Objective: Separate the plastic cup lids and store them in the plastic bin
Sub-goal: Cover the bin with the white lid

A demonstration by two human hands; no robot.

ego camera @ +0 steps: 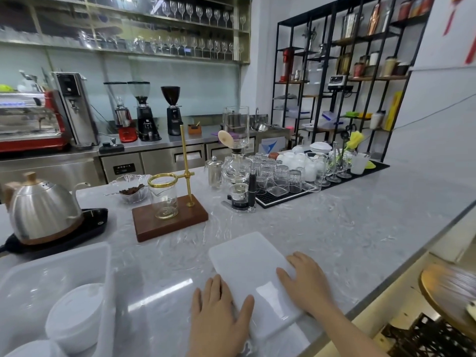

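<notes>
On the grey marble counter [322, 228], head view: 1 flat translucent white plastic bin cover [247, 258], lying near the front edge. Left hand [221, 313] and right hand [306, 279] rest on it, fingers straight and spread, gripping nothing. At far left, 1 translucent plastic bin [33, 276] containing white round plastic cup lids [74, 315]. Behind it, 1 steel gooseneck kettle [41, 210].

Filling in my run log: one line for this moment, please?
left hand: flat on bin lid | right hand: flat on bin lid | cup lids: in bin
</notes>
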